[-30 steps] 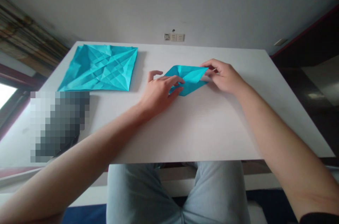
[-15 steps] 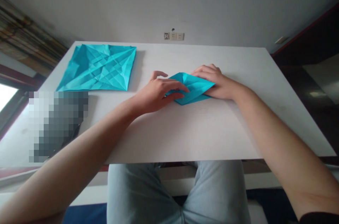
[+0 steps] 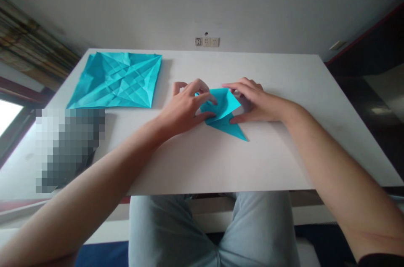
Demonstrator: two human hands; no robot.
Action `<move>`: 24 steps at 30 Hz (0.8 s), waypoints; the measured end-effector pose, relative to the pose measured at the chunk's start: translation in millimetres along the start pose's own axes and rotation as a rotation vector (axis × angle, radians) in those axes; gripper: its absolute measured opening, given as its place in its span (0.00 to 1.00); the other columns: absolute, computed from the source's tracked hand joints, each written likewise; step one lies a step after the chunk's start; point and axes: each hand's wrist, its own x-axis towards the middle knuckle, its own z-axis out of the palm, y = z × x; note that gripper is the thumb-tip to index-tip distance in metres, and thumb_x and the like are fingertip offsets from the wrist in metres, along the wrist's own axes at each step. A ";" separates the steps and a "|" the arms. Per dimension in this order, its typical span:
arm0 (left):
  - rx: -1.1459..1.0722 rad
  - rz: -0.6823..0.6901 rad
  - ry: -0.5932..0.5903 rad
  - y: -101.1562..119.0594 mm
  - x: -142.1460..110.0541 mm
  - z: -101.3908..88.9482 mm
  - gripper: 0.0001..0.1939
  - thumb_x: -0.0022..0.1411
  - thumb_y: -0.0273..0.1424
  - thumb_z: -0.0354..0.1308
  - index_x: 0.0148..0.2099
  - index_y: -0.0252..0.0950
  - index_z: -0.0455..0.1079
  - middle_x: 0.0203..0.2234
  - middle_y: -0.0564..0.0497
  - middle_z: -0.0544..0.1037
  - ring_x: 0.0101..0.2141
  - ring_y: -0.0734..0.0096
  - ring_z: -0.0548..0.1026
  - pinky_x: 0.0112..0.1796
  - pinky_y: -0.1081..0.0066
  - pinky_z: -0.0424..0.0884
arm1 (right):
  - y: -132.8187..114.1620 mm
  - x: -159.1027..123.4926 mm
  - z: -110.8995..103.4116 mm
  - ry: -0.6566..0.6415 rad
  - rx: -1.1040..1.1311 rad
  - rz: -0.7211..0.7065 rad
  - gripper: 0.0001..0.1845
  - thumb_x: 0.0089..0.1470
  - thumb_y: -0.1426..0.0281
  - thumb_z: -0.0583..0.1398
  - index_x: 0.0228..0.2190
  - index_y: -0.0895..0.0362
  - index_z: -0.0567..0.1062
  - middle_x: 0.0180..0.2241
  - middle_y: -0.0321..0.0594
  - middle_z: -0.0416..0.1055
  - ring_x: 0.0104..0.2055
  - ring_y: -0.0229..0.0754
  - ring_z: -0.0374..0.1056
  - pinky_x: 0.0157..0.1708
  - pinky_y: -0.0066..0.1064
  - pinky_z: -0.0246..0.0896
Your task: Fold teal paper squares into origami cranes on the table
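Note:
A small turquoise folded paper (image 3: 222, 100) lies on the table in front of me, with a pointed lower flap (image 3: 232, 127) sticking out toward the front right. My left hand (image 3: 191, 105) grips the paper's left end, thumb and bent fingers pressed on it. On the other side, my right hand (image 3: 255, 100) has its thumb and fingers apart; the thumb touches the lower flap and a fingertip is at the paper's far edge. The underside of the paper is hidden.
A larger creased turquoise sheet (image 3: 123, 79) lies at the table's back left. A pixelated dark object (image 3: 74, 145) sits nearer on the left, beside my left forearm. The white table (image 3: 227, 161) meets a wall with sockets (image 3: 206, 42).
The paper's pointed right end has shifted, and a lower flap now points toward the front right. My right hand's fingers have spread from where they closed over that end.

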 end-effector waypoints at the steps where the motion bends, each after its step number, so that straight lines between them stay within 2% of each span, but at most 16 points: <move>1: 0.021 -0.025 0.025 1.0 -0.1 0.5 0.12 0.76 0.39 0.71 0.57 0.43 0.83 0.60 0.39 0.83 0.59 0.45 0.81 0.66 0.43 0.66 | -0.4 -0.6 0.2 0.010 0.005 -0.001 0.62 0.52 0.52 0.84 0.80 0.34 0.65 0.66 0.49 0.72 0.64 0.70 0.74 0.71 0.73 0.67; 3: 0.042 -0.062 0.019 3.1 0.1 0.9 0.11 0.74 0.40 0.71 0.53 0.41 0.82 0.55 0.39 0.84 0.55 0.45 0.82 0.62 0.45 0.69 | -1.6 -1.0 0.4 0.021 0.018 -0.010 0.72 0.50 0.53 0.85 0.84 0.33 0.56 0.67 0.49 0.71 0.63 0.70 0.75 0.70 0.73 0.69; 5: 0.041 -0.076 -0.036 5.0 0.1 0.6 0.09 0.76 0.40 0.69 0.48 0.41 0.81 0.45 0.44 0.85 0.48 0.49 0.84 0.59 0.46 0.70 | -3.1 -0.8 0.5 0.019 0.039 -0.029 0.73 0.49 0.54 0.85 0.84 0.32 0.56 0.68 0.48 0.70 0.62 0.68 0.76 0.69 0.70 0.71; 7: 0.037 -0.084 -0.070 6.2 -0.7 0.3 0.10 0.77 0.41 0.67 0.46 0.40 0.80 0.41 0.46 0.85 0.43 0.52 0.84 0.58 0.47 0.69 | -4.7 -0.3 0.3 0.019 0.061 -0.047 0.70 0.48 0.55 0.86 0.82 0.32 0.60 0.68 0.48 0.70 0.62 0.67 0.76 0.69 0.68 0.73; 10: 0.047 -0.092 -0.054 6.4 -3.3 0.1 0.13 0.77 0.44 0.68 0.50 0.40 0.80 0.45 0.44 0.86 0.46 0.49 0.85 0.58 0.46 0.68 | -6.5 0.4 -0.6 0.004 0.085 -0.057 0.65 0.48 0.56 0.86 0.79 0.33 0.66 0.68 0.47 0.71 0.62 0.66 0.76 0.69 0.67 0.73; 15: 0.092 -0.128 -0.020 4.5 -8.3 -1.1 0.17 0.76 0.45 0.68 0.58 0.40 0.80 0.54 0.39 0.85 0.55 0.40 0.82 0.62 0.42 0.66 | -8.5 3.4 -4.0 0.001 0.141 -0.112 0.47 0.51 0.57 0.84 0.69 0.38 0.77 0.64 0.45 0.74 0.61 0.63 0.75 0.63 0.60 0.76; 20: 0.103 -0.134 -0.026 3.9 -9.9 -3.0 0.21 0.78 0.44 0.66 0.65 0.41 0.81 0.62 0.38 0.84 0.60 0.37 0.79 0.66 0.39 0.64 | -8.2 8.1 -7.5 0.002 0.198 -0.122 0.29 0.54 0.55 0.82 0.54 0.46 0.84 0.50 0.42 0.79 0.47 0.53 0.73 0.50 0.47 0.75; 24: 0.113 -0.113 -0.068 6.2 -11.7 -3.5 0.23 0.83 0.45 0.61 0.71 0.42 0.80 0.68 0.38 0.81 0.66 0.35 0.76 0.68 0.35 0.61 | -5.4 10.0 -9.0 0.013 0.257 -0.102 0.24 0.53 0.54 0.83 0.47 0.47 0.87 0.43 0.40 0.77 0.42 0.49 0.72 0.45 0.43 0.71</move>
